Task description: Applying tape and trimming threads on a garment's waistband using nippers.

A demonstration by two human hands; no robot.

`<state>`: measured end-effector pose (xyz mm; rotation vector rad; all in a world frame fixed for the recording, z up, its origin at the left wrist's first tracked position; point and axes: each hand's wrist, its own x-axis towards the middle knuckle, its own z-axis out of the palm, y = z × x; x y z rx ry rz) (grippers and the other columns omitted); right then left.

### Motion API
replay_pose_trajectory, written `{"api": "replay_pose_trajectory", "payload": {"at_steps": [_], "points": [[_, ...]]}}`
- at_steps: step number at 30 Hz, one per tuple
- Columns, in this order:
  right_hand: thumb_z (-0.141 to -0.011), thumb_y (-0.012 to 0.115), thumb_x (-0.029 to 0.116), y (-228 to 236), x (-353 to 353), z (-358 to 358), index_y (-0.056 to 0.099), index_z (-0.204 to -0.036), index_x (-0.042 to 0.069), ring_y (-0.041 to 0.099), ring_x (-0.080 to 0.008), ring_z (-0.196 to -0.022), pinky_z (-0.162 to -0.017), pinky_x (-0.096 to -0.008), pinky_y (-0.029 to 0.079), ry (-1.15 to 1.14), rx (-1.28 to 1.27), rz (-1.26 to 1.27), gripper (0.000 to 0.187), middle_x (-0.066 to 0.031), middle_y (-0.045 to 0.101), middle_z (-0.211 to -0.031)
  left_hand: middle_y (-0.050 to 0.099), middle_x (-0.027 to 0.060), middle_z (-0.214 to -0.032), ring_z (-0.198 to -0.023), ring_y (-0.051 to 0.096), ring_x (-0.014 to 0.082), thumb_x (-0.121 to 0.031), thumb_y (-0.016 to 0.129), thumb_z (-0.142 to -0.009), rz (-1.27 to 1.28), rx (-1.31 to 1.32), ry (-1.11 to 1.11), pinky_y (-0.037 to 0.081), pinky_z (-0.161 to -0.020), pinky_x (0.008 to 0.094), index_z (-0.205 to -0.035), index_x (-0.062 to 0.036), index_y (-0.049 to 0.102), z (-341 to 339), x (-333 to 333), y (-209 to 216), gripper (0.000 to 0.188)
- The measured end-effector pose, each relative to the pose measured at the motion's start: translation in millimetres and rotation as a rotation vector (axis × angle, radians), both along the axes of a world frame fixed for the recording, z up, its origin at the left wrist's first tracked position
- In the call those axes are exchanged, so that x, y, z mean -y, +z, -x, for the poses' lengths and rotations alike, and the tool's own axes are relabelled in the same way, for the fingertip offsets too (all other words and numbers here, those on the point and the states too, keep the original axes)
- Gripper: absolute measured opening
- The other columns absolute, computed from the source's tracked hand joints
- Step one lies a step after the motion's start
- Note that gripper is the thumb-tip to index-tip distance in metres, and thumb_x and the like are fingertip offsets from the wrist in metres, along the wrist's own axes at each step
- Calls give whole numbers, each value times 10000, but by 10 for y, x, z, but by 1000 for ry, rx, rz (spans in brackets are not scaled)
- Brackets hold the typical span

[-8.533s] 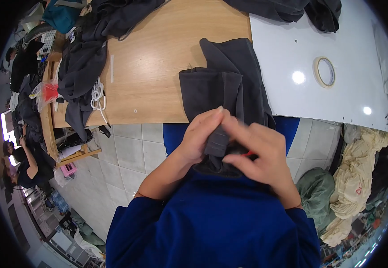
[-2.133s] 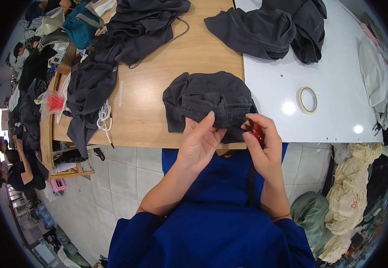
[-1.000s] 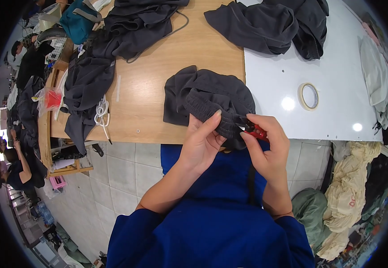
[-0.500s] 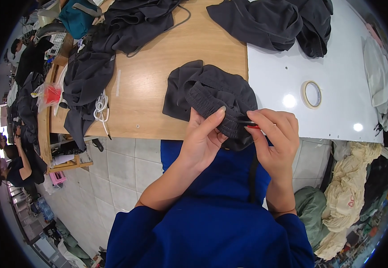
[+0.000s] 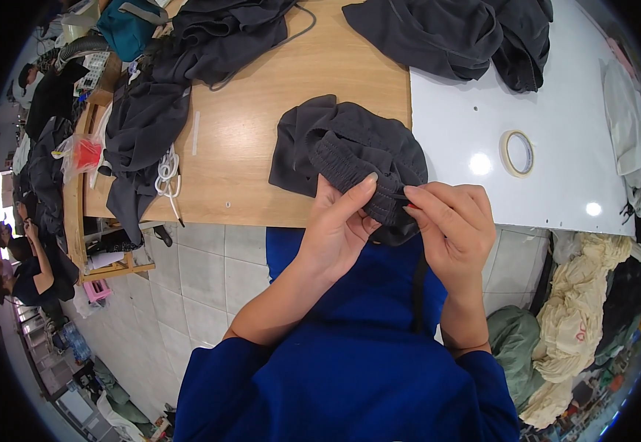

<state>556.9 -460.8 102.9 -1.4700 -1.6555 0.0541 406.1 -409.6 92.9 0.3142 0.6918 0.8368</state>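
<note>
A dark grey garment (image 5: 350, 132) lies bunched at the table's front edge, its gathered elastic waistband (image 5: 344, 163) turned toward me. My left hand (image 5: 339, 225) pinches the waistband, thumb on top and fingers underneath. Just to the right, my right hand (image 5: 453, 221) is closed, thumb and forefinger together, on a thin tool (image 5: 400, 197) with a bit of red at the fingertips. Its narrow dark end meets the waistband's edge. Most of this tool is hidden by my fingers, so its exact kind is unclear.
A roll of tape (image 5: 517, 153) rests on the white tabletop (image 5: 453, 147) to the right. More dark grey garments (image 5: 438, 37) lie at the back and left. A white cord (image 5: 167, 177) hangs near the left edge. Cream cloth (image 5: 575, 317) is heaped at the lower right.
The right hand has shifted slightly left toward the waistband and turned a little; less of the tool's metal and red shows. The left hand keeps its grip almost unmoved.
</note>
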Motion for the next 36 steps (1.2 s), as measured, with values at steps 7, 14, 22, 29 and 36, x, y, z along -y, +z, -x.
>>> {"api": "replay_pose_trajectory", "payload": {"at_steps": [7, 14, 22, 29, 36], "points": [[-640, 763, 31, 39, 113, 110, 581, -978, 9, 546, -132, -717, -662, -236, 455, -77, -665, 137, 385, -50, 580, -792, 586, 30, -1064, -915, 611, 114, -111, 506, -918, 8, 39, 2, 526, -732, 250, -1218, -140, 392, 2, 7, -36, 322], [-675, 734, 45, -215, 133, 171, 568, -785, 29, 509, -119, -560, -528, -239, 416, -98, -523, 298, 200, -44, 542, -662, 514, 59, -1140, -952, 596, 139, -91, 542, -895, 12, -6, -7, 543, -715, 250, -1253, -194, 267, -77, 85, -77, 464], [-690, 704, 8, -115, 324, 107, 562, -746, 26, 479, -61, -544, -507, -198, 368, 79, -782, 578, 154, -22, 519, -590, 553, 62, -1139, -964, 613, 185, -154, 426, -947, 88, -19, 60, 565, -754, 321, -1258, -163, 350, -40, 83, -105, 320], [-693, 765, 102, -6, 449, -114, 621, -822, 67, 444, -46, -507, -483, -208, 360, 282, -591, 828, 197, -16, 488, -550, 559, 114, -1169, -1001, 612, 219, -209, 364, -970, 37, -4, -14, 560, -782, 364, -1270, -109, 354, 180, 26, -289, 316], [-850, 590, 37, -241, 205, -284, 655, -976, 36, 502, -56, -634, -569, -175, 383, -180, -784, 542, 142, -13, 590, -755, 563, 80, -1129, -1010, 597, 201, -228, 432, -961, 13, -238, -288, 524, -810, 360, -1293, -145, 331, 494, 104, -466, 357]]}}
